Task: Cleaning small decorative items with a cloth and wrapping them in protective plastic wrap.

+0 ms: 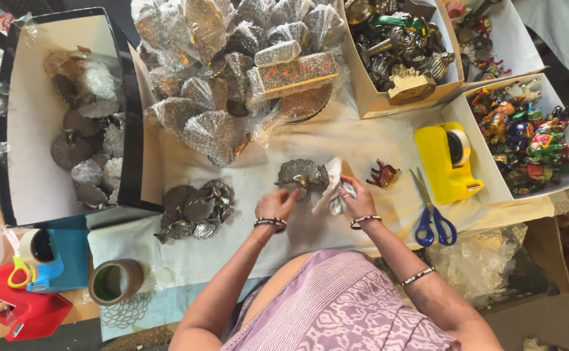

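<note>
A grey metal fan-shaped ornament [303, 175] lies on the white cloth-covered table [362, 140] in front of me. My left hand [277, 203] grips its lower edge. My right hand [357, 200] is closed on a crumpled white cloth [332, 184] pressed against the ornament's right side. Both wrists wear beaded bangles. A small dark red elephant figurine [384, 174] stands just right of my right hand.
A heap of bare metal ornaments [195, 210] lies left. Plastic-wrapped ornaments [232, 71] pile up behind. A black-rimmed box [21, 130] holds more. Yellow tape dispenser [448, 162], blue scissors [432, 218], boxes of brass pieces [401, 52] and painted figurines [525, 140], tape roll [114, 281].
</note>
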